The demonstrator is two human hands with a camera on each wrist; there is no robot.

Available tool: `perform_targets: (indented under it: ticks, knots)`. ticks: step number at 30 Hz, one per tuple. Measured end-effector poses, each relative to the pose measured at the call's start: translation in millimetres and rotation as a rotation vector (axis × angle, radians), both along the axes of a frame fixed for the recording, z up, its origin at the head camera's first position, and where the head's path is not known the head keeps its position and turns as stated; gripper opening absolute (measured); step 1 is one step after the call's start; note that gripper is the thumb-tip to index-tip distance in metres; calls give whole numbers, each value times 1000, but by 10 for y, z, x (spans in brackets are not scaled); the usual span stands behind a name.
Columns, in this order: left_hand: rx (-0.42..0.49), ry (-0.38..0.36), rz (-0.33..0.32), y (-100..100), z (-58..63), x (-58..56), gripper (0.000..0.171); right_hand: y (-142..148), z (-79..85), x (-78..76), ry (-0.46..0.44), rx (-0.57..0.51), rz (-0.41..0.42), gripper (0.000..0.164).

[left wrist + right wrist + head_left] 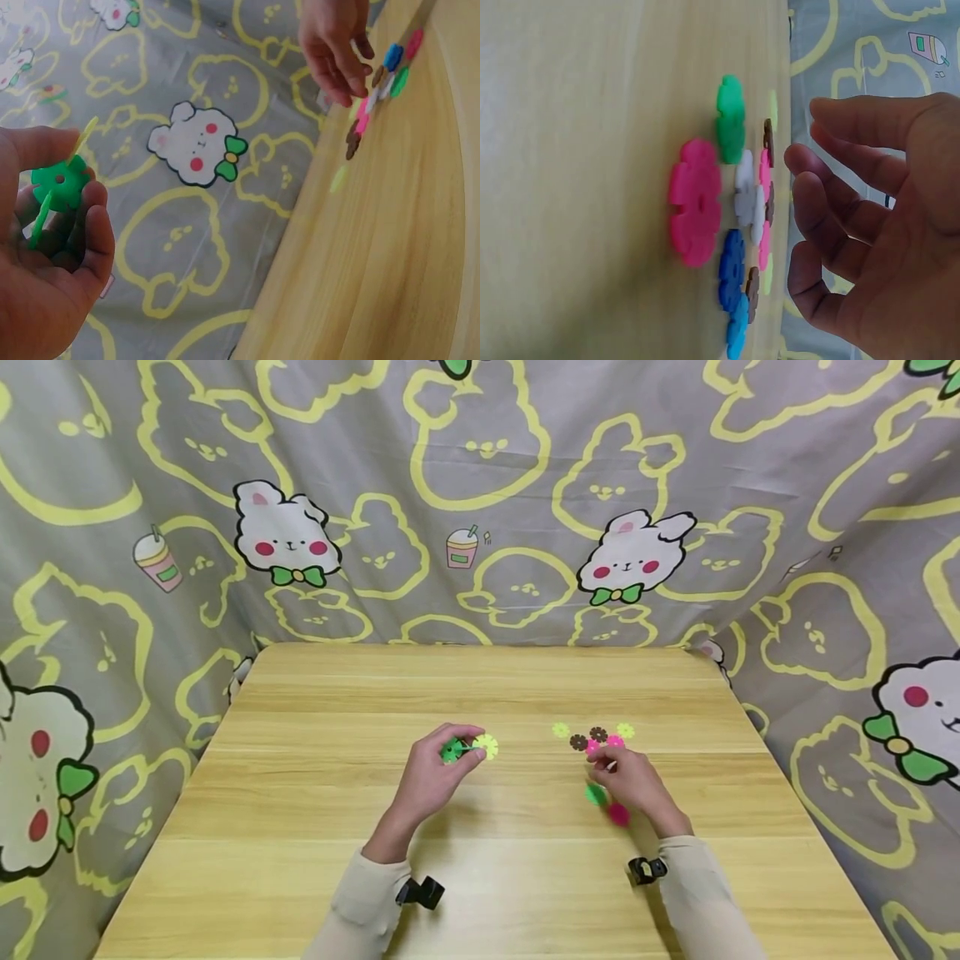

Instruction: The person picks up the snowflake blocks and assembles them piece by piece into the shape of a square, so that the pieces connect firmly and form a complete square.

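Note:
Up over the table, my left hand (pixel 431 777) pinches a small cluster of joined plastic snowflake discs. It has a green disc (pixel 49 180) facing the left wrist camera, another green disc (pixel 39 225) seen edge-on, and a yellow disc (pixel 488 746) near the thumb. My right hand (pixel 633 781) hovers above the loose discs, fingers bent and apart, holding nothing in the right wrist view. Closest below it are a deep pink disc (pixel 696 202) and a bright green disc (pixel 730 120). White discs (pixel 744 187) and a dark blue disc (pixel 732 271) lie just past them.
At the far side of the group are brown discs (pixel 578 742), bright pink discs (pixel 616 741) and yellow-green discs (pixel 561 729). A light blue disc (pixel 737 330) lies beside the dark blue one. Patterned curtains (pixel 495 468) surround the wooden table (pixel 337 693).

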State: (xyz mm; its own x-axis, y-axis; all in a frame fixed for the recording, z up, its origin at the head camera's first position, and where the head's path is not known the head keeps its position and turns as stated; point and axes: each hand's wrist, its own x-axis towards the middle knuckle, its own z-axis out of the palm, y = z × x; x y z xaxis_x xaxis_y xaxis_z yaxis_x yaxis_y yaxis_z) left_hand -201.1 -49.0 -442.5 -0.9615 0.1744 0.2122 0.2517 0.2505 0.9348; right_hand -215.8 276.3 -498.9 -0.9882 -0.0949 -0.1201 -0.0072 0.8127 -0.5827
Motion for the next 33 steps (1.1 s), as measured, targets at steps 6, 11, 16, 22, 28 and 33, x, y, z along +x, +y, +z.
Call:
perform_targets:
  ticks: [6, 11, 16, 22, 28, 33]
  knots:
    - [3, 9, 7, -38, 7, -23, 20, 5, -71, -2, -38, 43, 53, 26]
    - [2, 3, 6, -57, 19, -21, 20, 8, -109, 22, -5, 104, 111, 31]
    - [1, -12, 12, -74, 21, -17, 20, -9, -97, 34, -1, 104, 119, 34]
    - [-5, -13, 19, -84, 28, -19, 20, -28, -66, 59, -3, 134, 127, 34]
    - [3, -20, 18, -81, 24, -23, 20, -21, -68, 90, 18, 161, 138, 29]
    - [6, -29, 5, -74, 24, -13, 20, -5, -96, 98, 33, 167, 118, 25]
